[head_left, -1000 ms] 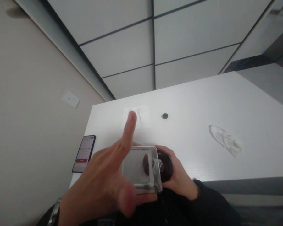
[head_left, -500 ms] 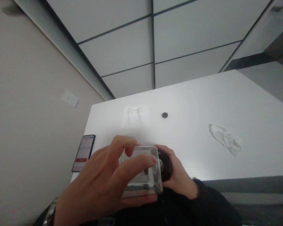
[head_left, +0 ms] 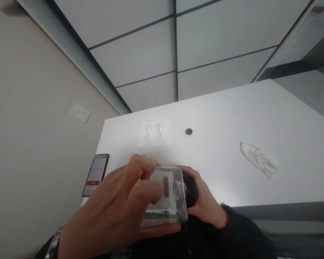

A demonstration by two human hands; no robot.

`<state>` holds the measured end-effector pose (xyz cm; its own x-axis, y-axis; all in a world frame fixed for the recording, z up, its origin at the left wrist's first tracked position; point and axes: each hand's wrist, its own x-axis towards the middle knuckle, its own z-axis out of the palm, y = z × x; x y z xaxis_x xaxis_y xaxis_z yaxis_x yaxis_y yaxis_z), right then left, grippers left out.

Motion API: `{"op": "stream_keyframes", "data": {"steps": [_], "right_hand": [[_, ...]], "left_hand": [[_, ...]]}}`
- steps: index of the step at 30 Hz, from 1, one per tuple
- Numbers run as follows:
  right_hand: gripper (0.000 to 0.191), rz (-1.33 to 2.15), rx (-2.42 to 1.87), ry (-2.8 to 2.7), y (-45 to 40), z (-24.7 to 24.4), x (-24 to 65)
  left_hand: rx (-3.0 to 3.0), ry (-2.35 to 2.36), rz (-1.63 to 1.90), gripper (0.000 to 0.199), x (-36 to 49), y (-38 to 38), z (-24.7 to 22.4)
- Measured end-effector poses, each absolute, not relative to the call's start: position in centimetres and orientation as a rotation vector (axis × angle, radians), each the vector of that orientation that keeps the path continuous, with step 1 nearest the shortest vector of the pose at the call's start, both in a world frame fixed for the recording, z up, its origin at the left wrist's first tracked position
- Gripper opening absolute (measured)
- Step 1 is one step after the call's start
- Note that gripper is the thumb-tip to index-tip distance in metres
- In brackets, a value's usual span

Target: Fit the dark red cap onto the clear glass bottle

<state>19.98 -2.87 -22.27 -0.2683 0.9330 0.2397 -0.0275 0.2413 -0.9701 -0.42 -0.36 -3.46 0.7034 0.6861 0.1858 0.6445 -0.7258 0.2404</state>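
L hand (head_left: 108, 205) is gripping clear glass sq. bottle (head_left: 171, 205), fingers (head_left: 148, 187) clenching around it; R hand (head_left: 205, 201) is clasping its dark round cap (head_left: 191, 189). Both are holding bottle over white bench (head_left: 218, 108), phone (head_left: 95, 175) lying just beside.

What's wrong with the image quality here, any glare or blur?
In the head view, the clear rectangular container shows glare along its edges, the left hand looks slightly soft, the phone screen is too blurred to read reliably, and the wide lens slants the ceiling grid.
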Motion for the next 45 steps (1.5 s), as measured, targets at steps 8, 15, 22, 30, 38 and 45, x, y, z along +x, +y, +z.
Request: {"op": "stream_keyframes", "data": {"steps": [8, 15, 22, 30, 38, 45], "right_hand": [[0.08, 1.24, -0.926, -1.503, -2.76, -22.11, 19.94], [0.081, 1.237, -0.925, -1.499, -2.8, -22.14, 19.92], [0.086, 1.224, -0.952, -1.488, -2.98, -22.33, 19.83], [0.082, 1.233, -0.926, -1.49, -2.94, -22.28, 20.0], [0.082, 1.21, -0.889, -1.504, -2.89, -22.52, 20.0], [0.083, 1.199, -0.881, -1.515, -3.1, -22.98, 20.05]], "left_hand": [[2.84, 1.069, 0.409, 0.027, 0.05, 0.02, -3.33], [2.881, 1.045, 0.427, 0.024, 0.29, -0.01, -3.04], [2.997, 0.948, 0.259, 0.045, 0.5, 0.05, -2.69], [2.988, 0.971, 0.298, 0.027, 0.46, 0.1, -2.68], [2.935, 1.024, 0.367, 0.017, 0.33, -0.21, -2.57], [2.938, 1.023, 0.345, 0.016, 0.35, -0.15, -2.54]]}}
